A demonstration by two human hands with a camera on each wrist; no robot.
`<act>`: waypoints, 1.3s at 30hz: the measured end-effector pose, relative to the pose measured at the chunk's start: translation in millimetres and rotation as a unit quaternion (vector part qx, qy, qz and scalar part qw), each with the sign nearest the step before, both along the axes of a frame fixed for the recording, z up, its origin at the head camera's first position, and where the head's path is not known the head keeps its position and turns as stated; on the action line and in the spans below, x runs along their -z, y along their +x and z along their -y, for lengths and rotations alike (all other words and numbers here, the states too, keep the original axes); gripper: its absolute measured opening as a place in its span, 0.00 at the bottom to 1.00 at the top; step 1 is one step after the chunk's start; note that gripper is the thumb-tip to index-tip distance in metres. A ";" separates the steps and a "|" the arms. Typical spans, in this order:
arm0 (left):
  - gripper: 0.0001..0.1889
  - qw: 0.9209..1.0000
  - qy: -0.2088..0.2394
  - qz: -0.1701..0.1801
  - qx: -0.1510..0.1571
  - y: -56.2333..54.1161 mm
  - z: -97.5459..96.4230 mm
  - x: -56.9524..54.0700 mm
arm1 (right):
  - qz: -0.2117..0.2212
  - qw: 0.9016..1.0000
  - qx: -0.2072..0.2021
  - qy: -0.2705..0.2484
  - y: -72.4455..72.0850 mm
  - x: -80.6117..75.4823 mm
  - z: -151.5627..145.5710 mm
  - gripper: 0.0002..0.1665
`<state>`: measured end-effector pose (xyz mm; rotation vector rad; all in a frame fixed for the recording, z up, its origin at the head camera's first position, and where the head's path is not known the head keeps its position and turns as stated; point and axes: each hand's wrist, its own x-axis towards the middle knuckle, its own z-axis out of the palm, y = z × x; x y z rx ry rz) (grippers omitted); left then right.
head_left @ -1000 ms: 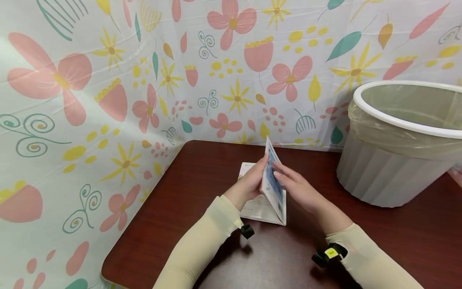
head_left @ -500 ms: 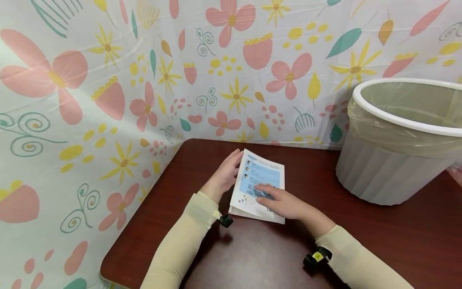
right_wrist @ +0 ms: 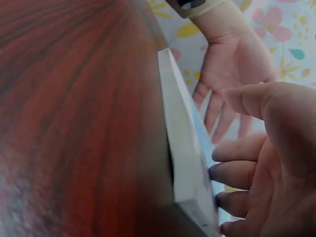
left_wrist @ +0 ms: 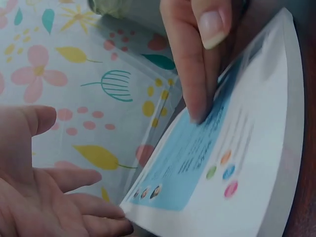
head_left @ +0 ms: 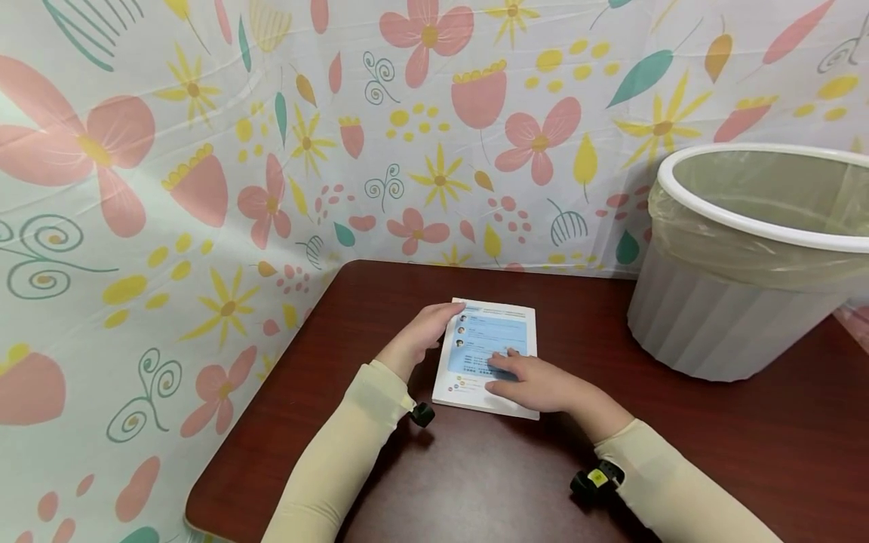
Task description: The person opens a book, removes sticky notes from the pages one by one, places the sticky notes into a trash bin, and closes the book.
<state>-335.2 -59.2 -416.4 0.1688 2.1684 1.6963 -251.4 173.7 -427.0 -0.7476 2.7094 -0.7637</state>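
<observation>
A closed book (head_left: 468,377) with a white and light-blue cover lies flat on the dark red-brown table (head_left: 475,483). My right hand (head_left: 532,379) rests its fingertips on the cover's right half, fingers spread and slightly bent. At the book's upper left corner is my left hand (head_left: 422,332), fingers extended along the left edge. In the left wrist view, the left hand's fingertips (left_wrist: 111,224) are right at the book's corner, palm turned up toward the camera. The right wrist view shows the book's page edges (right_wrist: 180,143) and the right fingertips (right_wrist: 217,173) against the cover.
A grey ribbed waste bin (head_left: 713,324) with a white rim and a plastic liner stands on the table at the right. Behind the table and along its left side hangs a flower-patterned cloth (head_left: 353,196).
The book was half open with its cover held upright between both hands; the cover has swung over to the right and down. My left hand has moved left, and the book now lies closed.
</observation>
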 end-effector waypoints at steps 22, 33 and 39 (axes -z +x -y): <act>0.37 0.965 -0.177 -0.133 0.139 22.2 -19.7 10.4 | 0.042 0.990 0.131 -0.004 -8.9 0.3 -29.9 0.53; 0.36 0.951 -0.212 -0.154 0.164 25.2 -22.7 10.3 | 0.092 0.972 0.178 -0.124 -11.6 9.8 -35.7 0.48; 0.37 0.956 -0.198 -0.149 0.154 24.4 -21.6 7.7 | 0.132 0.944 0.166 -0.252 -13.3 9.6 -41.0 0.43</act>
